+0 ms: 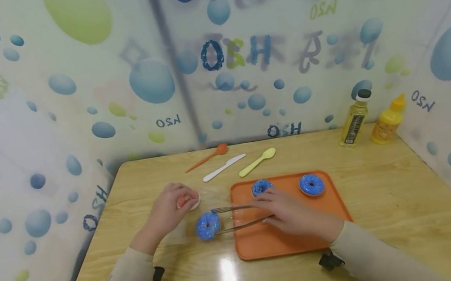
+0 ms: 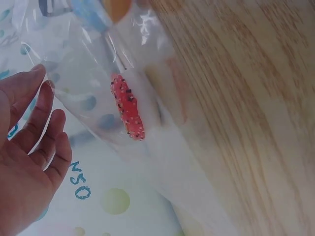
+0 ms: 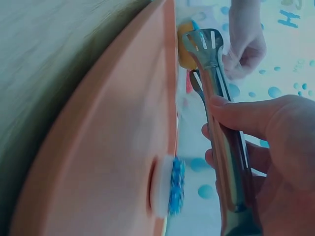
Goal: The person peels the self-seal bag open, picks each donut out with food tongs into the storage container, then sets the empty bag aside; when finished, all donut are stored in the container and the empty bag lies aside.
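Observation:
My left hand [image 1: 173, 207] pinches the edge of a clear plastic bag [image 2: 83, 73] between thumb and forefinger. A pink sprinkled toy donut [image 2: 127, 108] shows through the film, just below that hand in the head view. My right hand [image 1: 284, 209] grips a pair of metal tongs [image 3: 216, 98], their slotted ends pointing left past the tray. Those ends stand on either side of a blue-iced donut [image 1: 208, 225], which overlaps the bag. On the orange tray [image 1: 267, 246] lie a blue sprinkled donut [image 1: 261, 187], partly behind my right hand, and another blue donut [image 1: 312, 185].
Behind the hands lie an orange spoon [image 1: 210, 156], a white knife [image 1: 224, 168] and a yellow spoon [image 1: 257, 162]. An oil bottle [image 1: 353, 124] and a yellow squeeze bottle [image 1: 387, 124] stand at the back right. Patterned curtains surround the wooden table [image 1: 406, 210].

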Motion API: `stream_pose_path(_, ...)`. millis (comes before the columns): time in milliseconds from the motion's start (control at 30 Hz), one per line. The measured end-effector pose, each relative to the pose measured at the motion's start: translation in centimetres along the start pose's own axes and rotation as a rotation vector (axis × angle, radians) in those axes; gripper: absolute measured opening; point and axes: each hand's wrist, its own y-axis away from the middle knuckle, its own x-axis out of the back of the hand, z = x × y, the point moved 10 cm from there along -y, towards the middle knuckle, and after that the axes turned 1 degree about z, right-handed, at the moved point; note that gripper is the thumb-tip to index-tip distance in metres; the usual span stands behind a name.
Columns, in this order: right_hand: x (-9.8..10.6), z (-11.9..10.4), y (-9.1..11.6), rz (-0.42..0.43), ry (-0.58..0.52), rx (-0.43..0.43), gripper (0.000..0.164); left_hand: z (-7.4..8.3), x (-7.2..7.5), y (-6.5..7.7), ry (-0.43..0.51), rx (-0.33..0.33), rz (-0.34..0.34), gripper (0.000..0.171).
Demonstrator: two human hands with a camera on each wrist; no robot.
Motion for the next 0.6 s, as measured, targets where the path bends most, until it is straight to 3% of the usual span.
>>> stream_pose_path(367,2.7,2.2,4.6,0.046,0.011,-0.067,0.053,-0.3,0.0,0.0,-0.013,0.010,0.000,0.006)
stream_pose_path(600,4.1,3.5,8.0,0.125,0.022,-0.079,0.054,-0.4,-0.2,0.0,-0.027,0.013,-0.018,0.004)
